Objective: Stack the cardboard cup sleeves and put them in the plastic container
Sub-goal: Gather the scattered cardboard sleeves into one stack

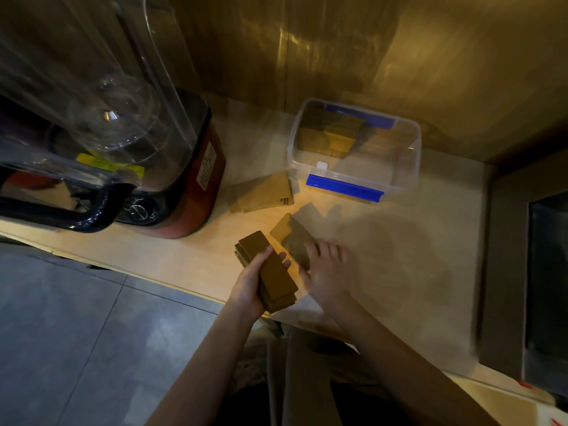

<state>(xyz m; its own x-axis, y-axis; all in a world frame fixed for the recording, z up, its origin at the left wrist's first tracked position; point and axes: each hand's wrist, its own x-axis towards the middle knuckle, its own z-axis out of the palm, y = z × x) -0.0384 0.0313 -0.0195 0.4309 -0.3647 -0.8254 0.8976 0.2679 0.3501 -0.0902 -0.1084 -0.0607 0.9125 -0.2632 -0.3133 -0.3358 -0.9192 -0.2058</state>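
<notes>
My left hand (250,285) grips a thick stack of brown cardboard sleeves (270,270) at the counter's front edge. Just right of it, my right hand (327,270) lies flat with fingers spread on a loose sleeve (287,230) on the counter. Further back, a small pile of sleeves (262,192) lies fanned out near the blender. The clear plastic container (408,167) with blue clips stands at the back, lid off, and holds a stack of sleeves (330,136) in its left half.
A large blender (123,142) with a clear jug and a red base fills the left of the light wooden counter (399,272). A dark appliance (547,287) stands at the right. A wooden wall runs behind. Grey floor tiles lie below left.
</notes>
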